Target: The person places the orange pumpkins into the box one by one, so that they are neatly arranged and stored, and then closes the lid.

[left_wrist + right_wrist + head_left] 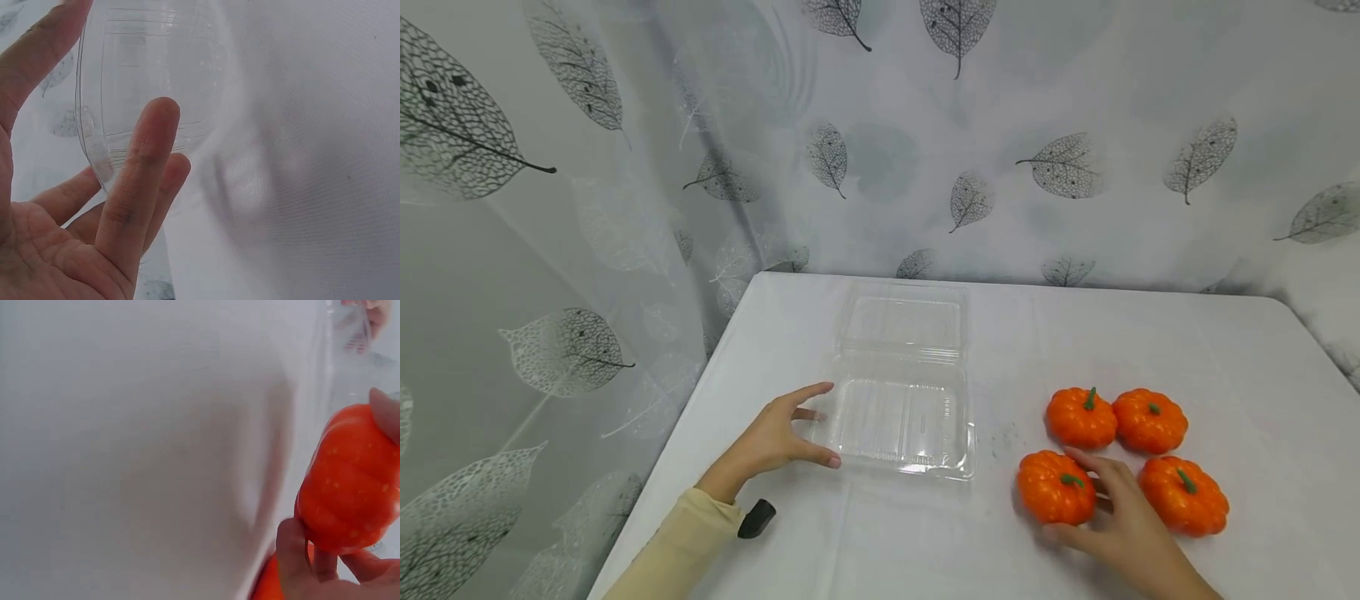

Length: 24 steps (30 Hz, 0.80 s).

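My right hand (1116, 521) holds a small orange pumpkin (1055, 488) with a green stem, thumb on its near side and fingers on its far side. In the right wrist view the same pumpkin (350, 481) sits between the thumb and fingertips. My left hand (778, 433) is at the left edge of a clear plastic clamshell box (895, 467), thumb and fingers spread apart. The box lies with its lid (906, 321) folded back behind it. From the left wrist, straight fingers (147, 156) overlap the clear box wall (94, 119).
Three more orange pumpkins lie around the right hand: one behind the held one (1081, 421), one at the back right (1150, 423) and one to the right (1185, 497). A small black object (757, 518) lies by the left sleeve. Leaf-print curtains (880, 167) hang behind the white table (925, 542).
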Available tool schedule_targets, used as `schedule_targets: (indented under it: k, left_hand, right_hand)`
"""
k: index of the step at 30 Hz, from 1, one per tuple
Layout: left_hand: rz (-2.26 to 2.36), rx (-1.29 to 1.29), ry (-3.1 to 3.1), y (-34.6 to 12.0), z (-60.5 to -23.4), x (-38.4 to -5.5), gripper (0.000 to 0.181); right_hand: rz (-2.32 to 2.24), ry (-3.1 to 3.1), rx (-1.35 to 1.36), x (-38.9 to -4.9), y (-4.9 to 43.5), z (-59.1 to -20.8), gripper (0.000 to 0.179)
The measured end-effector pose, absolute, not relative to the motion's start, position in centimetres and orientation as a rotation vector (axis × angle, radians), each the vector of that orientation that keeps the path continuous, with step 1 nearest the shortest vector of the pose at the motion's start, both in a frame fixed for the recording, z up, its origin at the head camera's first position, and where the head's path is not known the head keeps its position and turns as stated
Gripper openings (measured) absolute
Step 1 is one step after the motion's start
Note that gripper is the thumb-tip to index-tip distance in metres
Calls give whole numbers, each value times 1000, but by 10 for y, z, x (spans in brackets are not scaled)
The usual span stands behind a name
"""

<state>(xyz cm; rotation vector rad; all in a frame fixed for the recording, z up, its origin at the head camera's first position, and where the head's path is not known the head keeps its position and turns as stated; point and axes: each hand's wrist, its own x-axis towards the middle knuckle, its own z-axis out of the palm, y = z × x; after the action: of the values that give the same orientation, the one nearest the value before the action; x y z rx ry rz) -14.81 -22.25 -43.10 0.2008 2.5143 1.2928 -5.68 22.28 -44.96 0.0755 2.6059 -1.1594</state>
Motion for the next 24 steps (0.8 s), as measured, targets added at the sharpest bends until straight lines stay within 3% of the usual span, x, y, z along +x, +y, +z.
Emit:
schedule_targets:
  k: [5,15,24]
  left_hand:
    - [1287,208,2518,-223,-433,-148,110]
    - [1311,230,2513,-224,-433,-148,109]
    - [1313,225,2524,-224,-432,-147,109]
  right_hand:
    - [-1332,2492,94,-61,212,-438,99]
    - [-1682,2382,-103,-70,189,-418,66]
    - [-1867,2187,-220,-88,163,-400,51]
